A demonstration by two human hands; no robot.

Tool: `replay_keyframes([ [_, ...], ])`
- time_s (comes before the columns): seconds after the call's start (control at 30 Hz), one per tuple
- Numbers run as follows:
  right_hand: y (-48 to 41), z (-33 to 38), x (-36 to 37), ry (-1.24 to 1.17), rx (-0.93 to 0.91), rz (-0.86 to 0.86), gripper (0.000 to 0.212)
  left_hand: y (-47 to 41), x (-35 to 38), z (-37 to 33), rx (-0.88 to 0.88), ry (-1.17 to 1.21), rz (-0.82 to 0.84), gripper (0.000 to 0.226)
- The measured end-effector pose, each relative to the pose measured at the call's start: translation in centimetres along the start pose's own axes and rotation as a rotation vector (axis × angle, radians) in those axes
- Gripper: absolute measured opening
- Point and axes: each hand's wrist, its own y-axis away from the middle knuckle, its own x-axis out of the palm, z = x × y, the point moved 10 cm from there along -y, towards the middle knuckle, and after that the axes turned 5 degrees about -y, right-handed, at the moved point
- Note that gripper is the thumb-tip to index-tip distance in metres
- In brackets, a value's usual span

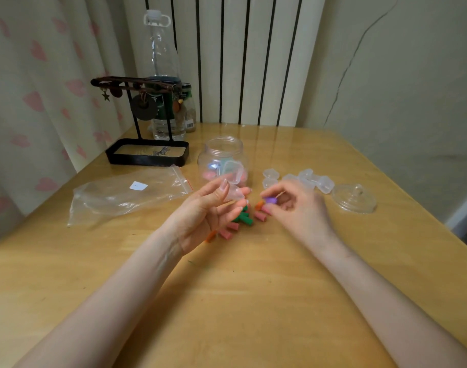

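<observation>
A glossy honey-coloured wooden table fills a corner, with a heart-printed curtain on one side and a cracked pale wall on the other. The clear plastic jar stands mid-table. Left of the jar lies a zip bag, behind-left of it a black jewellery stand, and right of it a cluster of small clear cases and a glass lid. Just in front of the jar, the left hand pinches an open clear case and the right hand pinches a purple earplug in curled fingertips, just beside the case. Loose foam earplugs lie beneath.
</observation>
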Motion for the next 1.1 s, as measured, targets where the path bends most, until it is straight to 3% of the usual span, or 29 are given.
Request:
replay_keyframes([
  [0.07, -0.3, 1.1, -1.8, -0.371, 0.073, -0.063, 0.027, 0.1, 0.7, 0.8, -0.035, -0.036, 0.035, 0.035],
  [0.13, -0.1, 2.3, -1.8, -0.535, 0.073, -0.049, 0.019, 0.2, 1.5, 1.6, -0.058, -0.080, 0.081, 0.038],
  [0.23, 0.7, 3.4, -0.1, -0.355, -0.030, 0.002, 0.011, 0.3, 2.6, 2.4, -0.043, -0.062, 0.127, 0.046],
  [0.33, 1.2, 2.9, 1.0, -0.207, -0.044, 0.023, 0.020, 0.1, 2.6, 2.7, -0.002, -0.003, 0.120, 0.054],
  [0.47, 1.2, 3.1, 0.8, -0.201, -0.006, 0.001, 0.035, 0.1, 2.5, 2.4, 0.020, 0.020, 0.107, 0.053],
  [0.7, 1.0, 2.8, -0.8, -0.513, 0.088, -0.076, 0.024, 0.4, 2.8, 1.6, 0.080, -0.039, 0.118, 0.053],
  [0.77, 0.9, 2.6, -1.4, -0.433, 0.070, -0.117, 0.023, 0.5, 2.7, 1.2, 0.115, -0.129, 0.094, 0.051],
  [0.87, 0.9, 3.7, -1.2, -0.237, -0.052, -0.122, 0.015, 0.8, 2.3, 0.5, 0.183, -0.269, 0.021, 0.029],
  [0.97, 1.3, 4.6, -1.0, -0.128, -0.186, -0.144, 0.009, 0.8, 2.5, 0.3, 0.205, -0.290, 0.018, 0.032],
  [1.1, 1.2, 4.2, -0.8, -0.111, -0.191, -0.147, 0.007, 0.9, 2.8, 0.5, 0.183, -0.288, 0.053, 0.033],
])
